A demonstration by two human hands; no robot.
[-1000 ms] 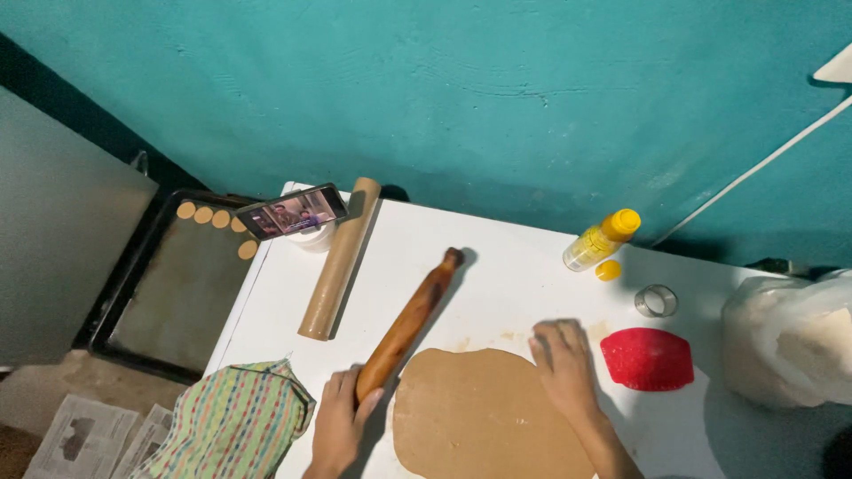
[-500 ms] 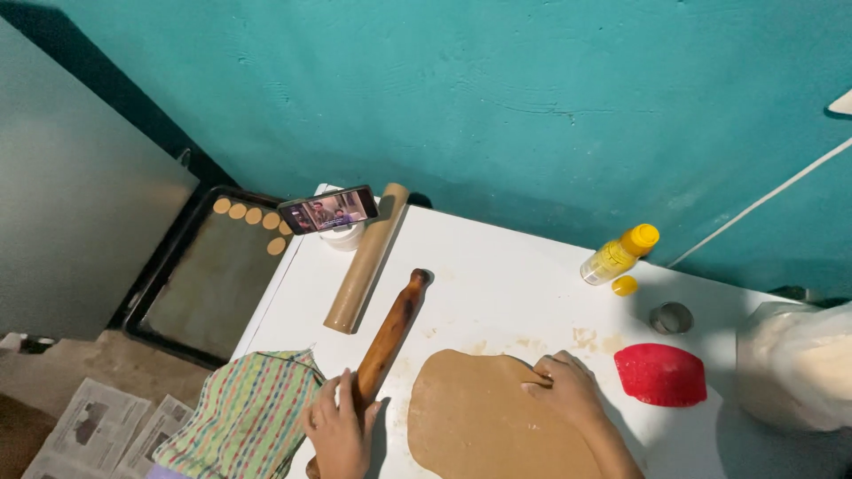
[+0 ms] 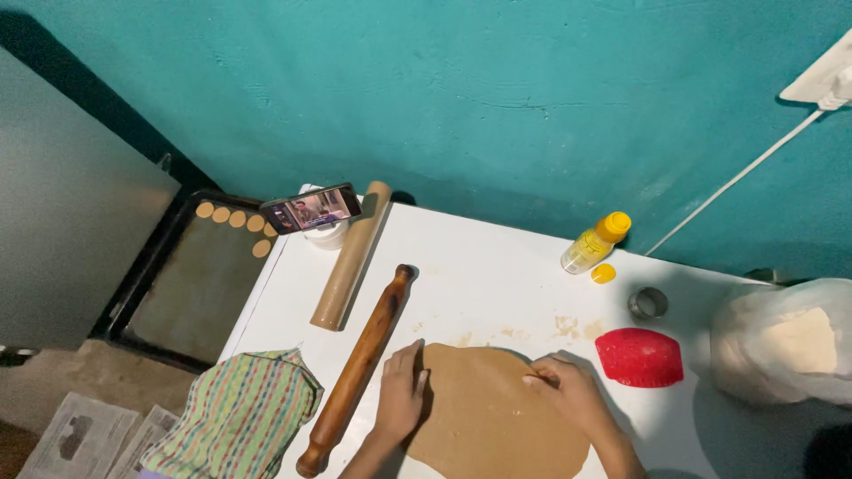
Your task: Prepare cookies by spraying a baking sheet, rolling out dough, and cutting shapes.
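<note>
A flat round sheet of brown dough (image 3: 497, 417) lies on the white table (image 3: 497, 275) near its front edge. My left hand (image 3: 401, 395) rests on the dough's left rim with fingers together and holds nothing. My right hand (image 3: 568, 390) lies on the dough's upper right edge, fingers bent at the rim. A dark wooden rolling pin (image 3: 357, 368) lies diagonally on the table just left of my left hand, apart from it.
A tan paper roll (image 3: 351, 255) and a phone (image 3: 312, 209) propped on a white jar sit at the back left. A yellow-capped bottle (image 3: 595, 241), metal ring cutter (image 3: 648, 303), red scraper (image 3: 641, 357) and flour bag (image 3: 790, 346) stand right. Striped cloth (image 3: 240, 412) and a baking tray (image 3: 191, 284) with dough discs lie left.
My left hand let go of the rolling pin and moved right onto the dough's edge. The pin now lies free on the table. The camera view shifted.
</note>
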